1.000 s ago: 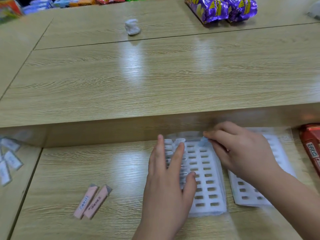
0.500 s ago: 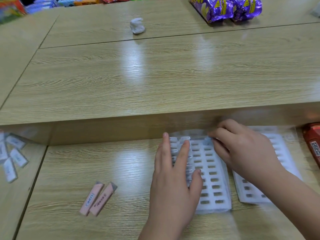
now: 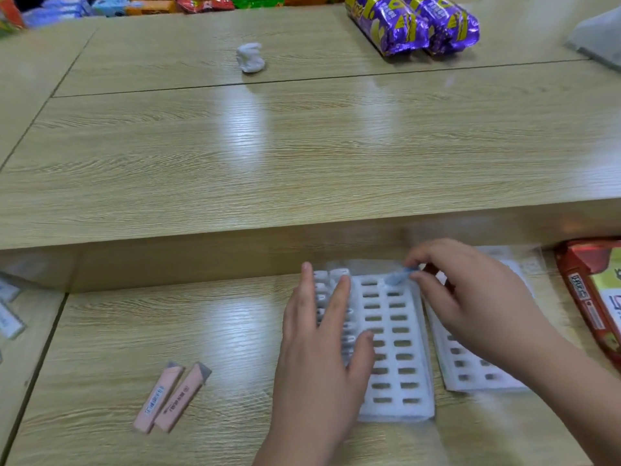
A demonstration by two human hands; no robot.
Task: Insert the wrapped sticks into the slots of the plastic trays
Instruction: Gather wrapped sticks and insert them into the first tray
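Wrapped stick [image 3: 398, 276] pinched in right hand [image 3: 470, 297] grip, over tray [image 3: 396, 348] top-right slot.

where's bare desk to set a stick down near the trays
Bare wood lies between the two pink packs and the left hand, and across the raised shelf behind. It is crowded on the right: slotted tray, second tray, right hand, red packet.

Right hand [image 3: 470, 297] pinches wrapped stick [image 3: 396, 276] over tray [image 3: 400, 348].
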